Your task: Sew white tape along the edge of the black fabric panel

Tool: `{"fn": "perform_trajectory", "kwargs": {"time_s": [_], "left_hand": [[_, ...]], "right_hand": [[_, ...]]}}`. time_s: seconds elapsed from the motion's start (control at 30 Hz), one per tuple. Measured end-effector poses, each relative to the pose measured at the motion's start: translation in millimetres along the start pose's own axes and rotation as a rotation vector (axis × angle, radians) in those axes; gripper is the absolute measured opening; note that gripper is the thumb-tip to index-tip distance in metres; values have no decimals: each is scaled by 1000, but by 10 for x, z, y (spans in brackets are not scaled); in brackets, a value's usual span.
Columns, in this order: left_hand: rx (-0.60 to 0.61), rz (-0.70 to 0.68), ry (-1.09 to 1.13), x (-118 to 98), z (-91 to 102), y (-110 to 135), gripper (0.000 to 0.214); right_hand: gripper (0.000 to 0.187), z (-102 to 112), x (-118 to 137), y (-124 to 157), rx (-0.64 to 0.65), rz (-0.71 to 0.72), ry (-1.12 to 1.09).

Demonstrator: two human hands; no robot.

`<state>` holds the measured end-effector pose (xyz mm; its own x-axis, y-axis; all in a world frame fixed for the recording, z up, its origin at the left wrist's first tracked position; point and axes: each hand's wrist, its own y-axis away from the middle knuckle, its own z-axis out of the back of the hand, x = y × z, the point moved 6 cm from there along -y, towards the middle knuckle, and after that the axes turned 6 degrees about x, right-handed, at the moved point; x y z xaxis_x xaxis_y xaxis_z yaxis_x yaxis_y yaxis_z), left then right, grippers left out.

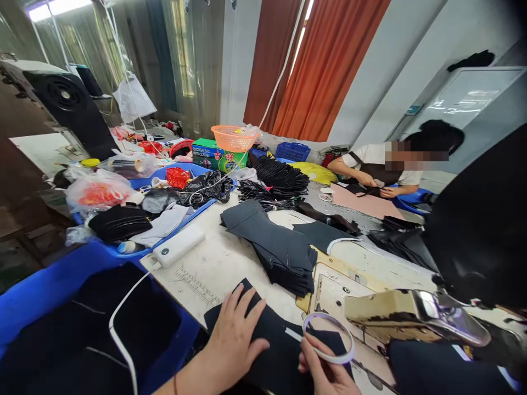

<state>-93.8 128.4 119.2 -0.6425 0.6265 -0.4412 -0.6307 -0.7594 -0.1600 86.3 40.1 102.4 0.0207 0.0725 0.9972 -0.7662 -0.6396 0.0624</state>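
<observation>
Left hand [233,334]: grip wide, fingers spread, pressed palm-down on a dark fabric piece [278,343]. Right hand [323,370]: grip narrow, fingertips pinching a white tape roll [346,357]. Roll is tilted up above the right part of the piece; loose tape end [293,334] points left over the fabric. The piece is at the near edge of the counter [197,271], and I have it partly covered by both hands.

Clutter around me: a stack of dark panels [272,238], slightly fanned, sits just beyond the piece, so little bare surface that way. Sewing machine [387,312] is the main block on my right, close to the roll. Another dark piece [432,365] lies at lower right, beside the machine. A big black shape [473,219] cuts off the far right view; can't tell what it is.

Left side: white device [181,246] on the counter, its cable [117,334] hanging across a blue bin [45,280] with dark cloth inside. Behind that, a blue tray [206,207] crowded with bags and cloth.

Farther back: black stack [275,178], green box [203,156], orange basket [230,138]. Co-worker [397,175] at upper right, hands over a pink sheet [364,203], well apart from mine.
</observation>
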Motion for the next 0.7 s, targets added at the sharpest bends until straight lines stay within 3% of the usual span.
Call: {"fn": "perform_trajectory", "kwargs": {"time_s": [0.17,0.3,0.43,0.5,0.57,0.7], "left_hand": [[-68,-242,-405,-53,-132,372,88],[-150,-355,-557,-3,-121,568,57],[-263,-501,-460,44,-63,591,32],[-359,-465,-375,27,-106,611,24],[-368,-380,-363,-36,-276,653,19],[-337,-232,-400,-152,-540,755,26]], "right_hand": [[41,41,-103,24,42,80,27],[34,122,-69,81,126,104,6],[37,221,-21,43,149,35,44],[39,245,-27,4,139,-47,52],[42,195,-52,-12,157,-141,52],[45,-178,-79,67,262,-253,30]]}}
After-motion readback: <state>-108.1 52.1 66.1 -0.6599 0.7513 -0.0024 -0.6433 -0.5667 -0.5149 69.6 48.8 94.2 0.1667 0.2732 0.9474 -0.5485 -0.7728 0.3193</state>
